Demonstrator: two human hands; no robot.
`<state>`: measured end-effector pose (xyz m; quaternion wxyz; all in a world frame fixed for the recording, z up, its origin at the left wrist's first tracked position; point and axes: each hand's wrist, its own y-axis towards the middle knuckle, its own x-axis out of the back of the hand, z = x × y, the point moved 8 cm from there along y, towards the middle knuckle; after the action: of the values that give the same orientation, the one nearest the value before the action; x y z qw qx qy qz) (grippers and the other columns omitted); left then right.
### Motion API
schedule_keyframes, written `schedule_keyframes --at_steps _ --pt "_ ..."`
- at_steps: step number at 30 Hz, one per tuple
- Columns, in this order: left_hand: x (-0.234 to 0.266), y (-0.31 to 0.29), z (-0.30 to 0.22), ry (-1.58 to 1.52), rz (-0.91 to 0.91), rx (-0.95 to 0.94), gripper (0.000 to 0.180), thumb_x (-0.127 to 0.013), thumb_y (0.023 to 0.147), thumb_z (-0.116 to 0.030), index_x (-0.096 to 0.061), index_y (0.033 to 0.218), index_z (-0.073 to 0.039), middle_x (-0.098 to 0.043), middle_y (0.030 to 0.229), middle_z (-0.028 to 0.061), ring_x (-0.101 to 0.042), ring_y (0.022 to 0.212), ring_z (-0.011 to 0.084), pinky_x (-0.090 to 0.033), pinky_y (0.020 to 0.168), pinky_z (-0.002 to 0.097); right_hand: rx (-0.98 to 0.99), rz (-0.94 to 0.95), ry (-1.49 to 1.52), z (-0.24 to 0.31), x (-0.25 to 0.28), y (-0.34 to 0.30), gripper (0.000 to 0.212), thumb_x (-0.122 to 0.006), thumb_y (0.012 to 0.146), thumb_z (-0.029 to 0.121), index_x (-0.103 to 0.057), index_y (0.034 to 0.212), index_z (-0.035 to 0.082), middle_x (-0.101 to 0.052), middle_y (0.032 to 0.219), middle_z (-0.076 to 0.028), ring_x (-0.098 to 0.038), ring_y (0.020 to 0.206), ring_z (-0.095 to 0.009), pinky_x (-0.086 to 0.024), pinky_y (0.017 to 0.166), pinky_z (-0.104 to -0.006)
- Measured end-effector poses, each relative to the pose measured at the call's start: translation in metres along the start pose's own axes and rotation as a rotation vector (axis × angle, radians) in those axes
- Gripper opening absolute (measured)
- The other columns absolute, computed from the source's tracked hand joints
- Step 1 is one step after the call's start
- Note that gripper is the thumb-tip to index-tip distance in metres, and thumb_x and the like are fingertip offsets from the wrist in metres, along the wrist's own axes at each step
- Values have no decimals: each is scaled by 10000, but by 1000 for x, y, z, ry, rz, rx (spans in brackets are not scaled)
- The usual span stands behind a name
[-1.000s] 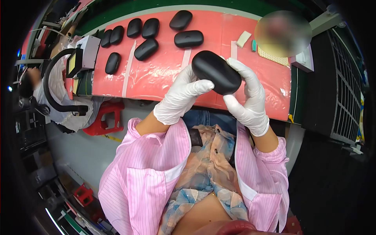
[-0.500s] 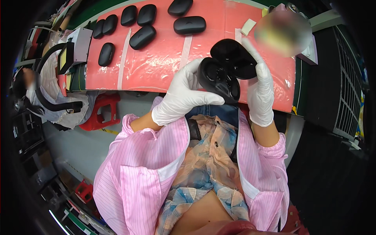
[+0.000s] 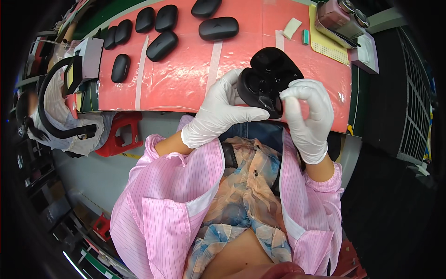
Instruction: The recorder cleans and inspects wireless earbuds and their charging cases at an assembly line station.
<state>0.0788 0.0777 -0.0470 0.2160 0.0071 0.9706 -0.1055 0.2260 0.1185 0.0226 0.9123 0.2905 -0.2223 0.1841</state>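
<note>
Workbench: red mat [image 3: 181, 88] over the top, glossy film cover; near edge runs beside the person's lap, right edge borders a green strip.
Right side: black rack [image 3: 411, 100] with a light grid, standing beyond the bench's right edge.
Left hand: white-gloved hand [image 3: 213, 111], closed on the base of the opened case, thumb along its near side.
Right hand: white-gloved hand [image 3: 309, 114], fingers curled, thumb and forefinger drawn together at the case's right edge; whether a small item is pinched there cannot be told.
Seat: red stool [image 3: 121, 137], below the bench's near edge, at left.
Opened case: black case [image 3: 260, 90], hollowed base tilted, lid raised on the far side; held above the mat, its lower end lining up with the near edge in view.
Left-end unit: grey box [image 3: 92, 56] at the mat's left edge, black curved tube [image 3: 42, 100] beside it.
Movement room: red surface extends from the left hand to the nearest closed case, and from the right hand to the mat's right edge.
Closed cases: eight black cases [image 3: 218, 28], along the far and left parts of the mat.
Far right corner: yellow pad [image 3: 327, 49] under a metal tray [image 3: 325, 31] of containers; white box [image 3: 364, 60] adjacent.
Small blocks: white block [image 3: 291, 28] and green block [image 3: 305, 37], just apart, left of the pad.
</note>
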Motion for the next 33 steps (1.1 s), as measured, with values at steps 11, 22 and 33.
schedule_keyframes --at_steps 11,22,33 --pt "-13 12 19 30 80 45 723 -829 675 61 -459 1293 5 -570 1226 85 -584 1123 171 -500 971 323 16 -7 1 -2 14 -12 128 -678 769 -56 -667 867 26 -659 835 -82 -622 819 -232 -488 774 -329" --pt "8 25 43 -682 147 319 756 -669 836 -429 -427 1376 41 -557 1263 298 -587 1119 481 -545 920 519 31 -167 -946 -109 112 -69 77 -720 785 22 -673 841 44 -667 889 -91 -635 801 -264 -500 735 -370" --pt "42 -14 -3 -787 452 -70 1425 -721 494 -835 -231 1456 95 -534 1298 292 -546 1212 415 -481 1011 458 -316 -188 14 -85 0 -20 220 -609 887 14 -598 1102 -33 -650 1115 -129 -610 1053 -210 -460 950 -326"
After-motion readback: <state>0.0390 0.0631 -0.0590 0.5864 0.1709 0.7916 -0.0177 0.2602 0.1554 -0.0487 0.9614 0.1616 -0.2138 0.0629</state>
